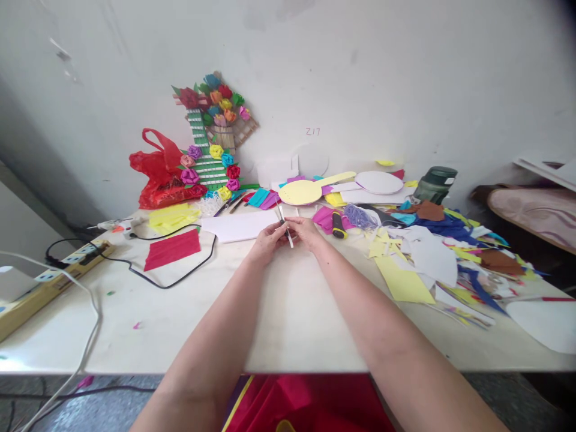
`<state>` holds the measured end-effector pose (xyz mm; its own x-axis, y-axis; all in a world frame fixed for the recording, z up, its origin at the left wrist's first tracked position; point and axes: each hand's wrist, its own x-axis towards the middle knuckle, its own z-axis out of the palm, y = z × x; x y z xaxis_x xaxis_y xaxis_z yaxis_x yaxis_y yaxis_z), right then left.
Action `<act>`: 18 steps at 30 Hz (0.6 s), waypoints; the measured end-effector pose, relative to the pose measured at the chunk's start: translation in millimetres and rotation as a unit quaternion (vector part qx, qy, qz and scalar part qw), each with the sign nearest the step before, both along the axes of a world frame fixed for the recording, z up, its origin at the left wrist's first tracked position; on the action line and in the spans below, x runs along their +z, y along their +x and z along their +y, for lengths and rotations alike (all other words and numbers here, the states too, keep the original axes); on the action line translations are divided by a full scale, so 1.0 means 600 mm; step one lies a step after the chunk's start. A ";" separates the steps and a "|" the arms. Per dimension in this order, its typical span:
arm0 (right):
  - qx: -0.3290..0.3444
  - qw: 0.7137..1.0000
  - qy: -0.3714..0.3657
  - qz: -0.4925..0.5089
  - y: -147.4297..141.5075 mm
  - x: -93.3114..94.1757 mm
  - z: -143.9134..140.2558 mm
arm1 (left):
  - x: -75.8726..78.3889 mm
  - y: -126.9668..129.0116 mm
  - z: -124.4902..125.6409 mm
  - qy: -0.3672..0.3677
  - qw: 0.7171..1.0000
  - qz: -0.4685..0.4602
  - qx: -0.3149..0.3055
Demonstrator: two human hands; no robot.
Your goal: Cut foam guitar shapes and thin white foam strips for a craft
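Note:
Near the middle of the table, my left hand (270, 241) and my right hand (303, 232) meet with their fingers closed. Between the fingertips they pinch a thin black-and-white strip (290, 240), tilted, its white lower end poking out toward me. What it is exactly is too small to tell, and the fingers cover part of it. Just beyond my left hand lies a white sheet of paper (240, 226). A yellow paddle-shaped cutout (300, 192) rests behind my hands, and a black-and-yellow tool handle (338, 225) lies to the right of my right hand.
Paper scraps (432, 252) cover the right side. At left are a red paper piece (173, 249), a black cord (150, 281) and a power strip (67, 277). Against the wall stand a paper-flower decoration (211, 162), a red plastic bag (164, 177) and a green bottle (435, 185).

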<state>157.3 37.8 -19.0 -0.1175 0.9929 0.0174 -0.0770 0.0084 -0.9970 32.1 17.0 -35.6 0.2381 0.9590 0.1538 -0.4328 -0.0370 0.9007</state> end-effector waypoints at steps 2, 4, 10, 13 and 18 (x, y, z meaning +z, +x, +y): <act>-0.001 1.000 0.006 -0.013 0.002 0.004 -0.001 | 0.002 0.002 0.000 0.008 1.000 0.008 0.011; 0.015 1.000 0.015 -0.013 0.004 0.008 -0.002 | 0.001 0.003 0.003 0.014 0.999 0.010 0.032; 0.040 0.998 0.039 -0.010 -0.005 0.011 -0.005 | 0.001 0.001 0.010 0.007 0.997 0.019 0.078; 0.027 0.999 0.025 0.004 -0.012 0.013 -0.006 | 0.009 0.003 0.006 0.012 0.995 0.030 0.093; -0.016 0.998 -0.012 0.056 -0.008 0.016 -0.008 | 0.016 0.004 0.009 0.033 0.986 0.068 0.150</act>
